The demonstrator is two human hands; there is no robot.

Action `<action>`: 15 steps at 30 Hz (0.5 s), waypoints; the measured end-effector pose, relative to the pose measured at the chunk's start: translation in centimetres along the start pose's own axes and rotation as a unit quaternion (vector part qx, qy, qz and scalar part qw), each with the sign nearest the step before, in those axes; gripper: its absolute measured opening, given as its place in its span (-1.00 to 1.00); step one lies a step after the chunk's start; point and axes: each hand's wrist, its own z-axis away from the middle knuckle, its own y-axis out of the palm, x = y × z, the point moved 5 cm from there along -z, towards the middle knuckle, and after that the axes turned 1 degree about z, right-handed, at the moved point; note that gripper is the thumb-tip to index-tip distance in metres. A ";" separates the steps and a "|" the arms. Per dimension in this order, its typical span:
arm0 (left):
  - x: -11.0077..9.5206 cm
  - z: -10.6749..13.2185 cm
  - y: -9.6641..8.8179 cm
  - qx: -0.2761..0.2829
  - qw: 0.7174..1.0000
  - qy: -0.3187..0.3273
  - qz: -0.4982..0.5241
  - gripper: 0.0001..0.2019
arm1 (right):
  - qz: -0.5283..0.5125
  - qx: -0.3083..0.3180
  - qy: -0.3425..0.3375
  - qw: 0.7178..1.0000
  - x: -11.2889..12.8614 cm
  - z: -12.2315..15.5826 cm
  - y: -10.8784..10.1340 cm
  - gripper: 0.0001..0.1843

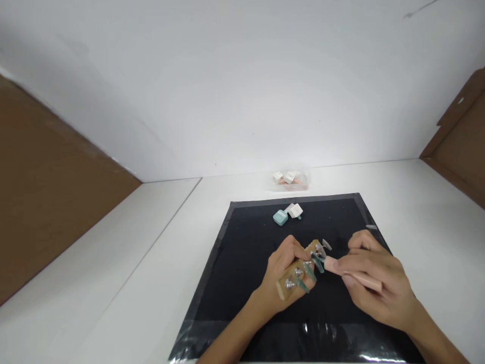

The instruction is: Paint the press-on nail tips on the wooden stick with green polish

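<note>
In my left hand [288,268] is a narrow wooden strip [285,289], held tilted above the black mat. Round silver metal studs [298,272] line the strip, and thin green pieces shaped like false nail tips [302,284] stick out from them. Toward its far end a clear nail tip [326,244] shows. My right hand [377,283] is closed around a pale pink pen-like tool [364,279]. The tool's front end is at one of the green tips; whether it touches cannot be made out.
Under both hands lies a black mat [242,253] with taped edges. On it, beyond my hands, are a teal squarish piece [281,217] and a white block [295,211]. A clear tray [290,186] behind the mat holds white blocks and pink sticks. Brown boards [45,192] flank the white table.
</note>
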 end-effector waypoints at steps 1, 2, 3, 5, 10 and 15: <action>0.1 0.1 0.1 0.003 1.000 0.001 -0.003 -0.89 | 0.006 0.007 -0.004 1.000 0.0 0.0 0.1 -0.70; 0.2 0.1 0.1 0.007 1.000 0.000 -0.006 -0.89 | 0.009 0.013 -0.008 1.000 0.0 0.0 0.1 -0.70; 0.3 0.2 0.2 0.011 1.000 -0.001 -0.010 -0.89 | 0.009 0.017 -0.012 1.000 0.1 0.0 0.1 -0.70; 0.5 0.3 0.2 0.021 1.000 -0.001 -0.015 -0.88 | 0.004 0.023 -0.016 1.000 0.2 -0.1 0.1 -0.70; 0.3 0.3 0.1 0.026 0.999 0.016 -0.038 -0.86 | 0.009 0.012 -0.009 1.000 0.1 0.0 -0.1 -0.70; 0.0 0.1 0.4 0.028 0.998 0.026 -0.044 -0.88 | -0.008 0.037 -0.011 0.999 -0.1 0.0 0.2 -0.67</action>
